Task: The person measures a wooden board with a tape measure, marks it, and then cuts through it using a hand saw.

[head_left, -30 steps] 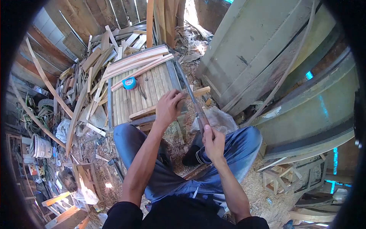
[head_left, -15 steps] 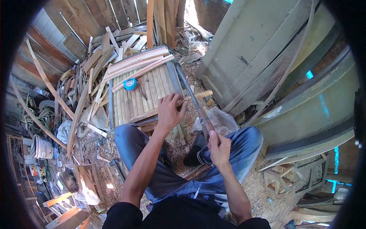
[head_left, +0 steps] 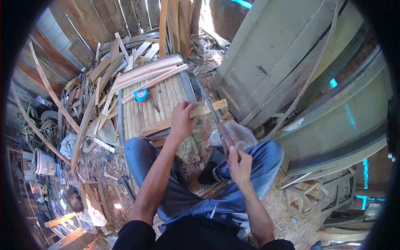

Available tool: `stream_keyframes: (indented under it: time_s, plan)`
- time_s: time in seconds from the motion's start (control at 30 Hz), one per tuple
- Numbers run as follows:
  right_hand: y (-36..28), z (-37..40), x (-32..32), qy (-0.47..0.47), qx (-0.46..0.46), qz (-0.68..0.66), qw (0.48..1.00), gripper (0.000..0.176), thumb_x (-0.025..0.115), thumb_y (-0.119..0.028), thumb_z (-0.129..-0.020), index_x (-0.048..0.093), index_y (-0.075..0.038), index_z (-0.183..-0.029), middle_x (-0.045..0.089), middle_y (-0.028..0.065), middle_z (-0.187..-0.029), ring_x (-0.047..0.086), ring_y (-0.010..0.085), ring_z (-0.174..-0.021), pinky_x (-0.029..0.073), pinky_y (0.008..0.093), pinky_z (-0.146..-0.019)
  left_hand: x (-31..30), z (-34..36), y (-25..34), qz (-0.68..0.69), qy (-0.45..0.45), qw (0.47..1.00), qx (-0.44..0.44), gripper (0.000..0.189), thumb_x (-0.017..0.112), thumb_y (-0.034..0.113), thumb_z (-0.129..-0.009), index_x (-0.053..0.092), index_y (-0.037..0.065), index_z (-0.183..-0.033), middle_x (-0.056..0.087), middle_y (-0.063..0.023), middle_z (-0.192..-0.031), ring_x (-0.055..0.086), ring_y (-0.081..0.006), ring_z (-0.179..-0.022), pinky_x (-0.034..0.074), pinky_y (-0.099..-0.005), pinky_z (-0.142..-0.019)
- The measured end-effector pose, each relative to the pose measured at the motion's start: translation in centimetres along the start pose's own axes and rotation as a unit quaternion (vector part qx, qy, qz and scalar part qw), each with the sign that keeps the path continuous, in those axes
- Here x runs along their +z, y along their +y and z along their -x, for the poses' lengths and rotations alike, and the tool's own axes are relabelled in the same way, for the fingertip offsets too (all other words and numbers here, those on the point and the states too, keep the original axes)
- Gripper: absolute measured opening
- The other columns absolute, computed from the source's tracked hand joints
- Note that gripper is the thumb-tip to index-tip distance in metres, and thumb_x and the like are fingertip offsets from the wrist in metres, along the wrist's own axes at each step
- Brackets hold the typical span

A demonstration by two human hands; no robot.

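My left hand (head_left: 183, 121) is closed around a wooden strip (head_left: 160, 126), whose near end rests over the front of a slatted wooden panel (head_left: 173, 89). The strip's other end extends past the panel to the right. My right hand (head_left: 239, 166) grips the brown handle of a long, narrow-bladed knife (head_left: 211, 109). Its blade points forward and crosses the strip in this view, to the right of my left hand. On the panel lie several pale wooden strips (head_left: 146, 71) and a blue tape measure (head_left: 142, 95).
Scrap wood (head_left: 106, 75) is heaped at the left. A clear plastic bag (head_left: 235, 135) lies beyond my right knee. Large grey-green boards (head_left: 271, 54) lean along the right. A hammer (head_left: 123, 180) and a small wooden frame (head_left: 304, 196) sit on the shaving-covered floor.
The wooden strip has turned in my left hand, so more of its broad face shows beside the blade. The knife has shifted slightly, while my right hand keeps its hold.
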State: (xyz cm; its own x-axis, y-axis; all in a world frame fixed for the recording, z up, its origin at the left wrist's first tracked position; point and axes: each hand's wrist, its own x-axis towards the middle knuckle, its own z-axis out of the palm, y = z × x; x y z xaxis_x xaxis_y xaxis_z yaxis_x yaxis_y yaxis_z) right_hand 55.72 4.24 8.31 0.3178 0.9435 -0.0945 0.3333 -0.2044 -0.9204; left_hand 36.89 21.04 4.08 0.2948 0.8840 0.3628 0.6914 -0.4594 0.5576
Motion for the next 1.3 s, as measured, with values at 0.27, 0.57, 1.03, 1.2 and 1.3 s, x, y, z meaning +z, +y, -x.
stream_keyframes:
  time_s: [0.27,0.57,1.03,1.2,1.3]
  plan:
    - [0.2,0.3,0.1,-0.001,-0.015,0.003,1.0,0.05,0.05,-0.032,-0.102,0.053,-0.002,-0.063,0.046,-0.0013,-0.053,0.042,0.0062,-0.048,0.033,0.025,-0.044,-0.2,0.1,-0.2,-0.017,0.004,1.0,-0.015,0.033,0.077,0.014,-0.073,0.067,0.011,-0.105,0.06,-0.0066,-0.098,0.056,-0.0291,-0.097,0.04,-0.0422,-0.084]
    - [-0.5,0.0,0.2,0.006,-0.022,-0.011,1.0,0.05,0.051,-0.033,-0.102,0.052,-0.002,-0.063,0.046,-0.0011,-0.053,0.043,0.0063,-0.048,0.034,0.0249,-0.045,-0.3,0.1,-0.1,-0.032,0.021,0.998,0.054,0.032,0.073,0.011,-0.073,0.067,0.013,-0.105,0.063,-0.0043,-0.099,0.056,-0.0277,-0.095,0.041,-0.0403,-0.084]
    - [0.0,0.0,0.4,-0.002,-0.023,0.002,1.0,0.05,0.05,-0.032,-0.103,0.053,-0.001,-0.064,0.047,-0.0009,-0.053,0.043,0.0062,-0.048,0.033,0.0253,-0.044,-0.3,-0.4,0.0,0.006,0.014,0.999,0.049,0.028,0.07,0.008,-0.078,0.065,0.009,-0.106,0.066,-0.0077,-0.1,0.056,-0.0311,-0.092,0.044,-0.0419,-0.084]
    - [-0.5,0.0,0.7,-0.011,-0.009,0.004,1.0,0.049,0.051,-0.032,-0.102,0.054,-0.001,-0.064,0.048,-0.0006,-0.053,0.044,0.0066,-0.049,0.035,0.0261,-0.046,0.0,-0.4,-0.2,0.016,0.022,0.996,0.081,0.028,0.065,0.006,-0.079,0.064,0.012,-0.106,0.063,-0.0073,-0.1,0.057,-0.0302,-0.093,0.047,-0.0422,-0.083]
    - [-1.1,0.0,0.8,-0.008,-0.029,0.024,0.999,0.049,0.051,-0.032,-0.102,0.055,-0.001,-0.063,0.049,0.0001,-0.052,0.046,0.0071,-0.049,0.035,0.0268,-0.047,-0.2,-0.3,0.2,0.017,0.007,0.998,0.061,0.028,0.067,0.005,-0.08,0.065,0.007,-0.107,0.064,-0.0114,-0.101,0.056,-0.0347,-0.092,0.046,-0.0443,-0.083]
